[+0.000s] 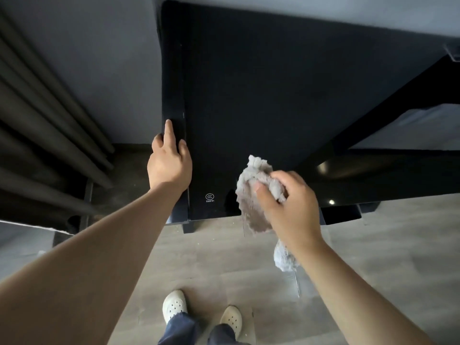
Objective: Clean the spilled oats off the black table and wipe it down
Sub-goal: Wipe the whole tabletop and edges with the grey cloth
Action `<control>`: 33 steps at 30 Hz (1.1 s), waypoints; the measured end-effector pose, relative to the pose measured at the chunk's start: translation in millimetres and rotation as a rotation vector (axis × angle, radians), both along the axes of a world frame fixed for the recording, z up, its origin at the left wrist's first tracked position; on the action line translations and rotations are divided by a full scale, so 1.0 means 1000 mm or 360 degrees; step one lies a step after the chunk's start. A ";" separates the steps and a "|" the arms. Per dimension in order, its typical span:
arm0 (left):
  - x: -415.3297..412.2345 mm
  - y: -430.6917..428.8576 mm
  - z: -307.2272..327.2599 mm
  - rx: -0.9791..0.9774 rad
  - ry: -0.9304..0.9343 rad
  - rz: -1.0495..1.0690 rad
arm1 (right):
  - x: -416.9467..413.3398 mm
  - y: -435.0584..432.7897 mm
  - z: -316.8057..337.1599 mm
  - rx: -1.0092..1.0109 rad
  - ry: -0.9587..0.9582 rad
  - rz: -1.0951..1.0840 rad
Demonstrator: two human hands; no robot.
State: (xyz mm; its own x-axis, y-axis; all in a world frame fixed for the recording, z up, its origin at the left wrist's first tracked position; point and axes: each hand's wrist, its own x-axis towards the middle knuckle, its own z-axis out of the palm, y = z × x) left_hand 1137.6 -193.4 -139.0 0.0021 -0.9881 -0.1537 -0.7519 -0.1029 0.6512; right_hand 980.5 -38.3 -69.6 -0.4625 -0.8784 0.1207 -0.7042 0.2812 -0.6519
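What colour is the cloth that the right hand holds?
The cloth is light grey; the right hand grips it. Best seen in the head view.

The black tabletop looks smooth and glossy, mirroring lights near its right edge. The grey cloth is fluffy and rough. The floor is matt grey; the clogs smooth white plastic.

left hand on table left edge, cloth at near edge, right
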 end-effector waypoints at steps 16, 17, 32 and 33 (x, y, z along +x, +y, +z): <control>-0.003 -0.069 0.003 -0.0072 0.0366 0.0290 | -0.056 -0.274 -0.007 -0.0095 0.0081 0.0074; -0.006 -0.088 0.005 -0.0051 0.0348 0.0314 | -0.062 -0.292 -0.008 -0.0101 0.0107 0.0087; -0.046 -0.185 -0.010 -0.0001 0.0063 0.0311 | -0.108 -0.529 -0.053 -0.0048 0.0382 0.0265; -0.046 -0.184 -0.010 -0.0012 0.0059 0.0304 | -0.107 -0.535 -0.058 0.0008 0.0401 0.0280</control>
State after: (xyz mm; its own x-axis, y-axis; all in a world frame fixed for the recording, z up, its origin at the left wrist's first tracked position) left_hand 1091.9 -377.1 -148.9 0.1841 -0.9714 -0.1498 -0.6946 -0.2364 0.6795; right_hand 873.8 -573.0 -127.2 -0.2593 -0.9432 0.2079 -0.8818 0.1434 -0.4493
